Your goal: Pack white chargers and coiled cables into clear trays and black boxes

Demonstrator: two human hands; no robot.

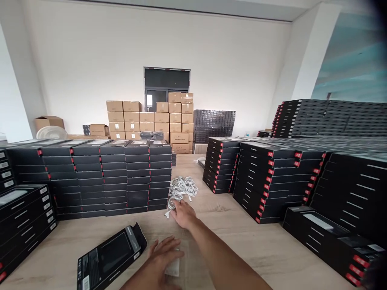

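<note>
My right hand [184,214] reaches forward to a pile of coiled white cables [184,187], its fingers closing on a cable at the near edge. A white plug end lies just left of the fingertips. Nearer to me, my left hand [165,254] has its fingers apart, over a small whitish, see-through item [173,266] on the table; the hand partly covers it. To the left of that hand lies a black box [110,257] with a dark window and its end flap raised.
Stacked black boxes [115,181] form a wall on the left, and more black stacks [263,181] with red labels stand on the right. A lower stack [326,241] sits near right. Brown cartons [151,119] are piled by the far wall. The table [223,241] is wood-patterned.
</note>
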